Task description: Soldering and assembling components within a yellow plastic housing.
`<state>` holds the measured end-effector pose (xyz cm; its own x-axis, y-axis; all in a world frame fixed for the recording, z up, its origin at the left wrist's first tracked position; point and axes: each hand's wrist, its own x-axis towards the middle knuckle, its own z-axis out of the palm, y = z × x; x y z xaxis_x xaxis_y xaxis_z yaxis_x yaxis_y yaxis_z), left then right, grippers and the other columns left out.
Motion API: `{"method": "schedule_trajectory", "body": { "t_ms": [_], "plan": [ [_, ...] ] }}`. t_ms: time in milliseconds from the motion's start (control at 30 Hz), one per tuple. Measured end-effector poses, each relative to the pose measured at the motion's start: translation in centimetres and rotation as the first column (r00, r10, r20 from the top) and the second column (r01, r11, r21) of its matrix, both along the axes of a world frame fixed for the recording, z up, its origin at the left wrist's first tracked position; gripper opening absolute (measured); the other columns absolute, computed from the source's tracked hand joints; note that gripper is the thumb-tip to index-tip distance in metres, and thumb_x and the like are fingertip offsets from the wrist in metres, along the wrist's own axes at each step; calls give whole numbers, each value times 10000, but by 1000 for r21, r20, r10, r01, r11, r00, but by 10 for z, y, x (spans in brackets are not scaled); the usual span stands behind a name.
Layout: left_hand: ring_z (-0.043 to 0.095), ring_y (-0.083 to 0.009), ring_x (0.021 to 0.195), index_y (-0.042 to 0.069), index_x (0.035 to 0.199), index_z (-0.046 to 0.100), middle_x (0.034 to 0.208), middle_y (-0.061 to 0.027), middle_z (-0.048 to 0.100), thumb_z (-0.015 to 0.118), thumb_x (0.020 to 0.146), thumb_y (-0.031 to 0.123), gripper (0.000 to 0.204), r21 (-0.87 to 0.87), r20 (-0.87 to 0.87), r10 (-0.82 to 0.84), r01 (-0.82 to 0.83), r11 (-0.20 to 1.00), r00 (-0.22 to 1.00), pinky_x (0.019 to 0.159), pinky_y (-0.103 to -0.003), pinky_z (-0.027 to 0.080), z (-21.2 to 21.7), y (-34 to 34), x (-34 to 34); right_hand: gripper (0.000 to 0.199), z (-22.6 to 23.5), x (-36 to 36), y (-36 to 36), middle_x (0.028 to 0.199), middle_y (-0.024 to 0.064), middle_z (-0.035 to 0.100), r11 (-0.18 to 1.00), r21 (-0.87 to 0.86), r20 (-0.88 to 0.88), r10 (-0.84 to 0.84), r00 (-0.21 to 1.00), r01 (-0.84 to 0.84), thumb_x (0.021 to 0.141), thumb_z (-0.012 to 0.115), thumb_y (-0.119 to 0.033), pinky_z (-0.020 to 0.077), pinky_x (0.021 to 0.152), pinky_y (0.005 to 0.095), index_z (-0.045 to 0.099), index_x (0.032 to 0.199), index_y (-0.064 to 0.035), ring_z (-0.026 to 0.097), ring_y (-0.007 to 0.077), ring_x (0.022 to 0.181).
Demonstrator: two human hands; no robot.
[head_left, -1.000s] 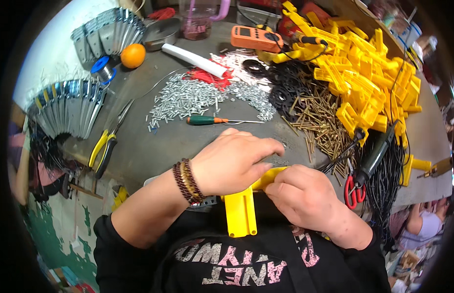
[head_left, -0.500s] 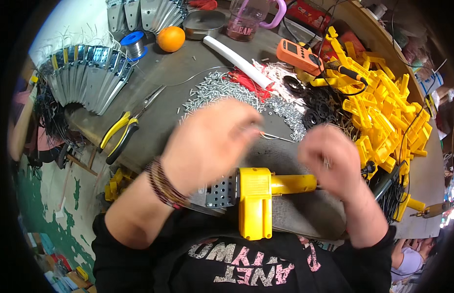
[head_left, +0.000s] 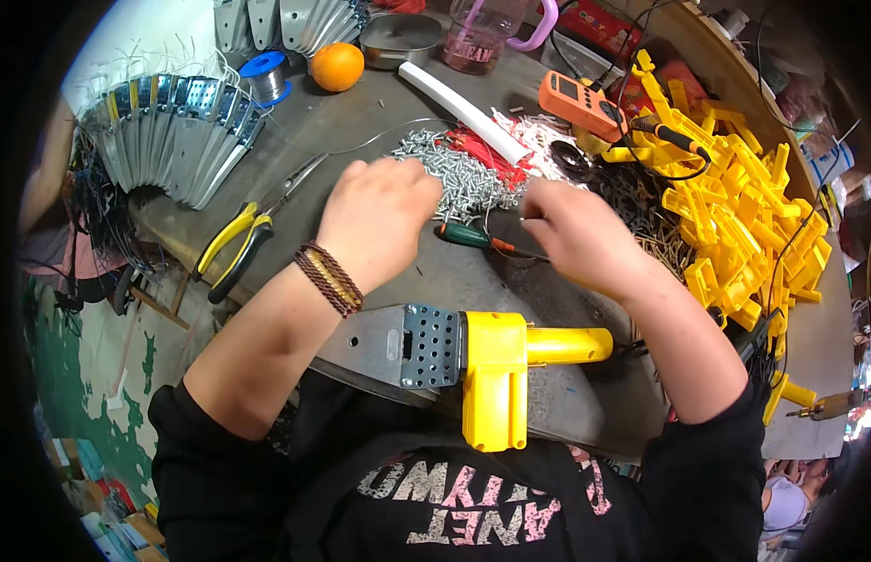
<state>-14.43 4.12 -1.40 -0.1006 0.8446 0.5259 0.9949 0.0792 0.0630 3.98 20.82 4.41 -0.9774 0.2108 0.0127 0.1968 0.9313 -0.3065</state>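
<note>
My left hand [head_left: 381, 214], with a braided bracelet on its wrist, is at the left edge of a pile of silver screws [head_left: 468, 183], fingers curled and tips hidden. My right hand [head_left: 585, 234] is over the right side of the pile, by the small nuts, thumb and fingers drawn together. What either hand holds cannot be made out. Between them lies a screwdriver [head_left: 465, 235] with a green and red handle. Nearer me rests a yellow plastic housing [head_left: 494, 375] with a round handle [head_left: 571, 345], joined to a grey metal plate with a perforated section [head_left: 430, 347].
Yellow-black pliers [head_left: 238, 248] lie left. Beyond are fanned metal plates [head_left: 178, 140], a solder spool [head_left: 266, 80], an orange [head_left: 337, 67] and a white tube [head_left: 463, 112]. An orange meter [head_left: 582, 105] and heaped yellow plastic parts [head_left: 735, 206] are right.
Both hands have moved away from me, from above the yellow housing to the screw pile; the left also shifted left. The screwdriver handle and metal plate are now uncovered.
</note>
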Motion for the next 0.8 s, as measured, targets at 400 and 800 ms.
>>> {"method": "schedule_trajectory", "body": {
  "t_ms": [400,800],
  "plan": [
    [608,-252,816,73,857,675,874,-47,629,795,677,148,229,185,484,-512,489,852,709,759,-381,460,35,-96,116,165,-5,119,-100,838,58,641,856,-346,-371,251,894,-384,765,773,-88,509,581,313,702,912,-65,646,217,696],
    [571,-284,1003,115,989,696,1145,-101,598,796,676,344,401,99,216,-511,502,859,832,866,-461,440,31,-101,109,293,-13,123,-97,848,52,628,886,56,-522,419,743,-460,697,684,-109,467,535,274,691,975,-15,618,176,658]
  ]
}}
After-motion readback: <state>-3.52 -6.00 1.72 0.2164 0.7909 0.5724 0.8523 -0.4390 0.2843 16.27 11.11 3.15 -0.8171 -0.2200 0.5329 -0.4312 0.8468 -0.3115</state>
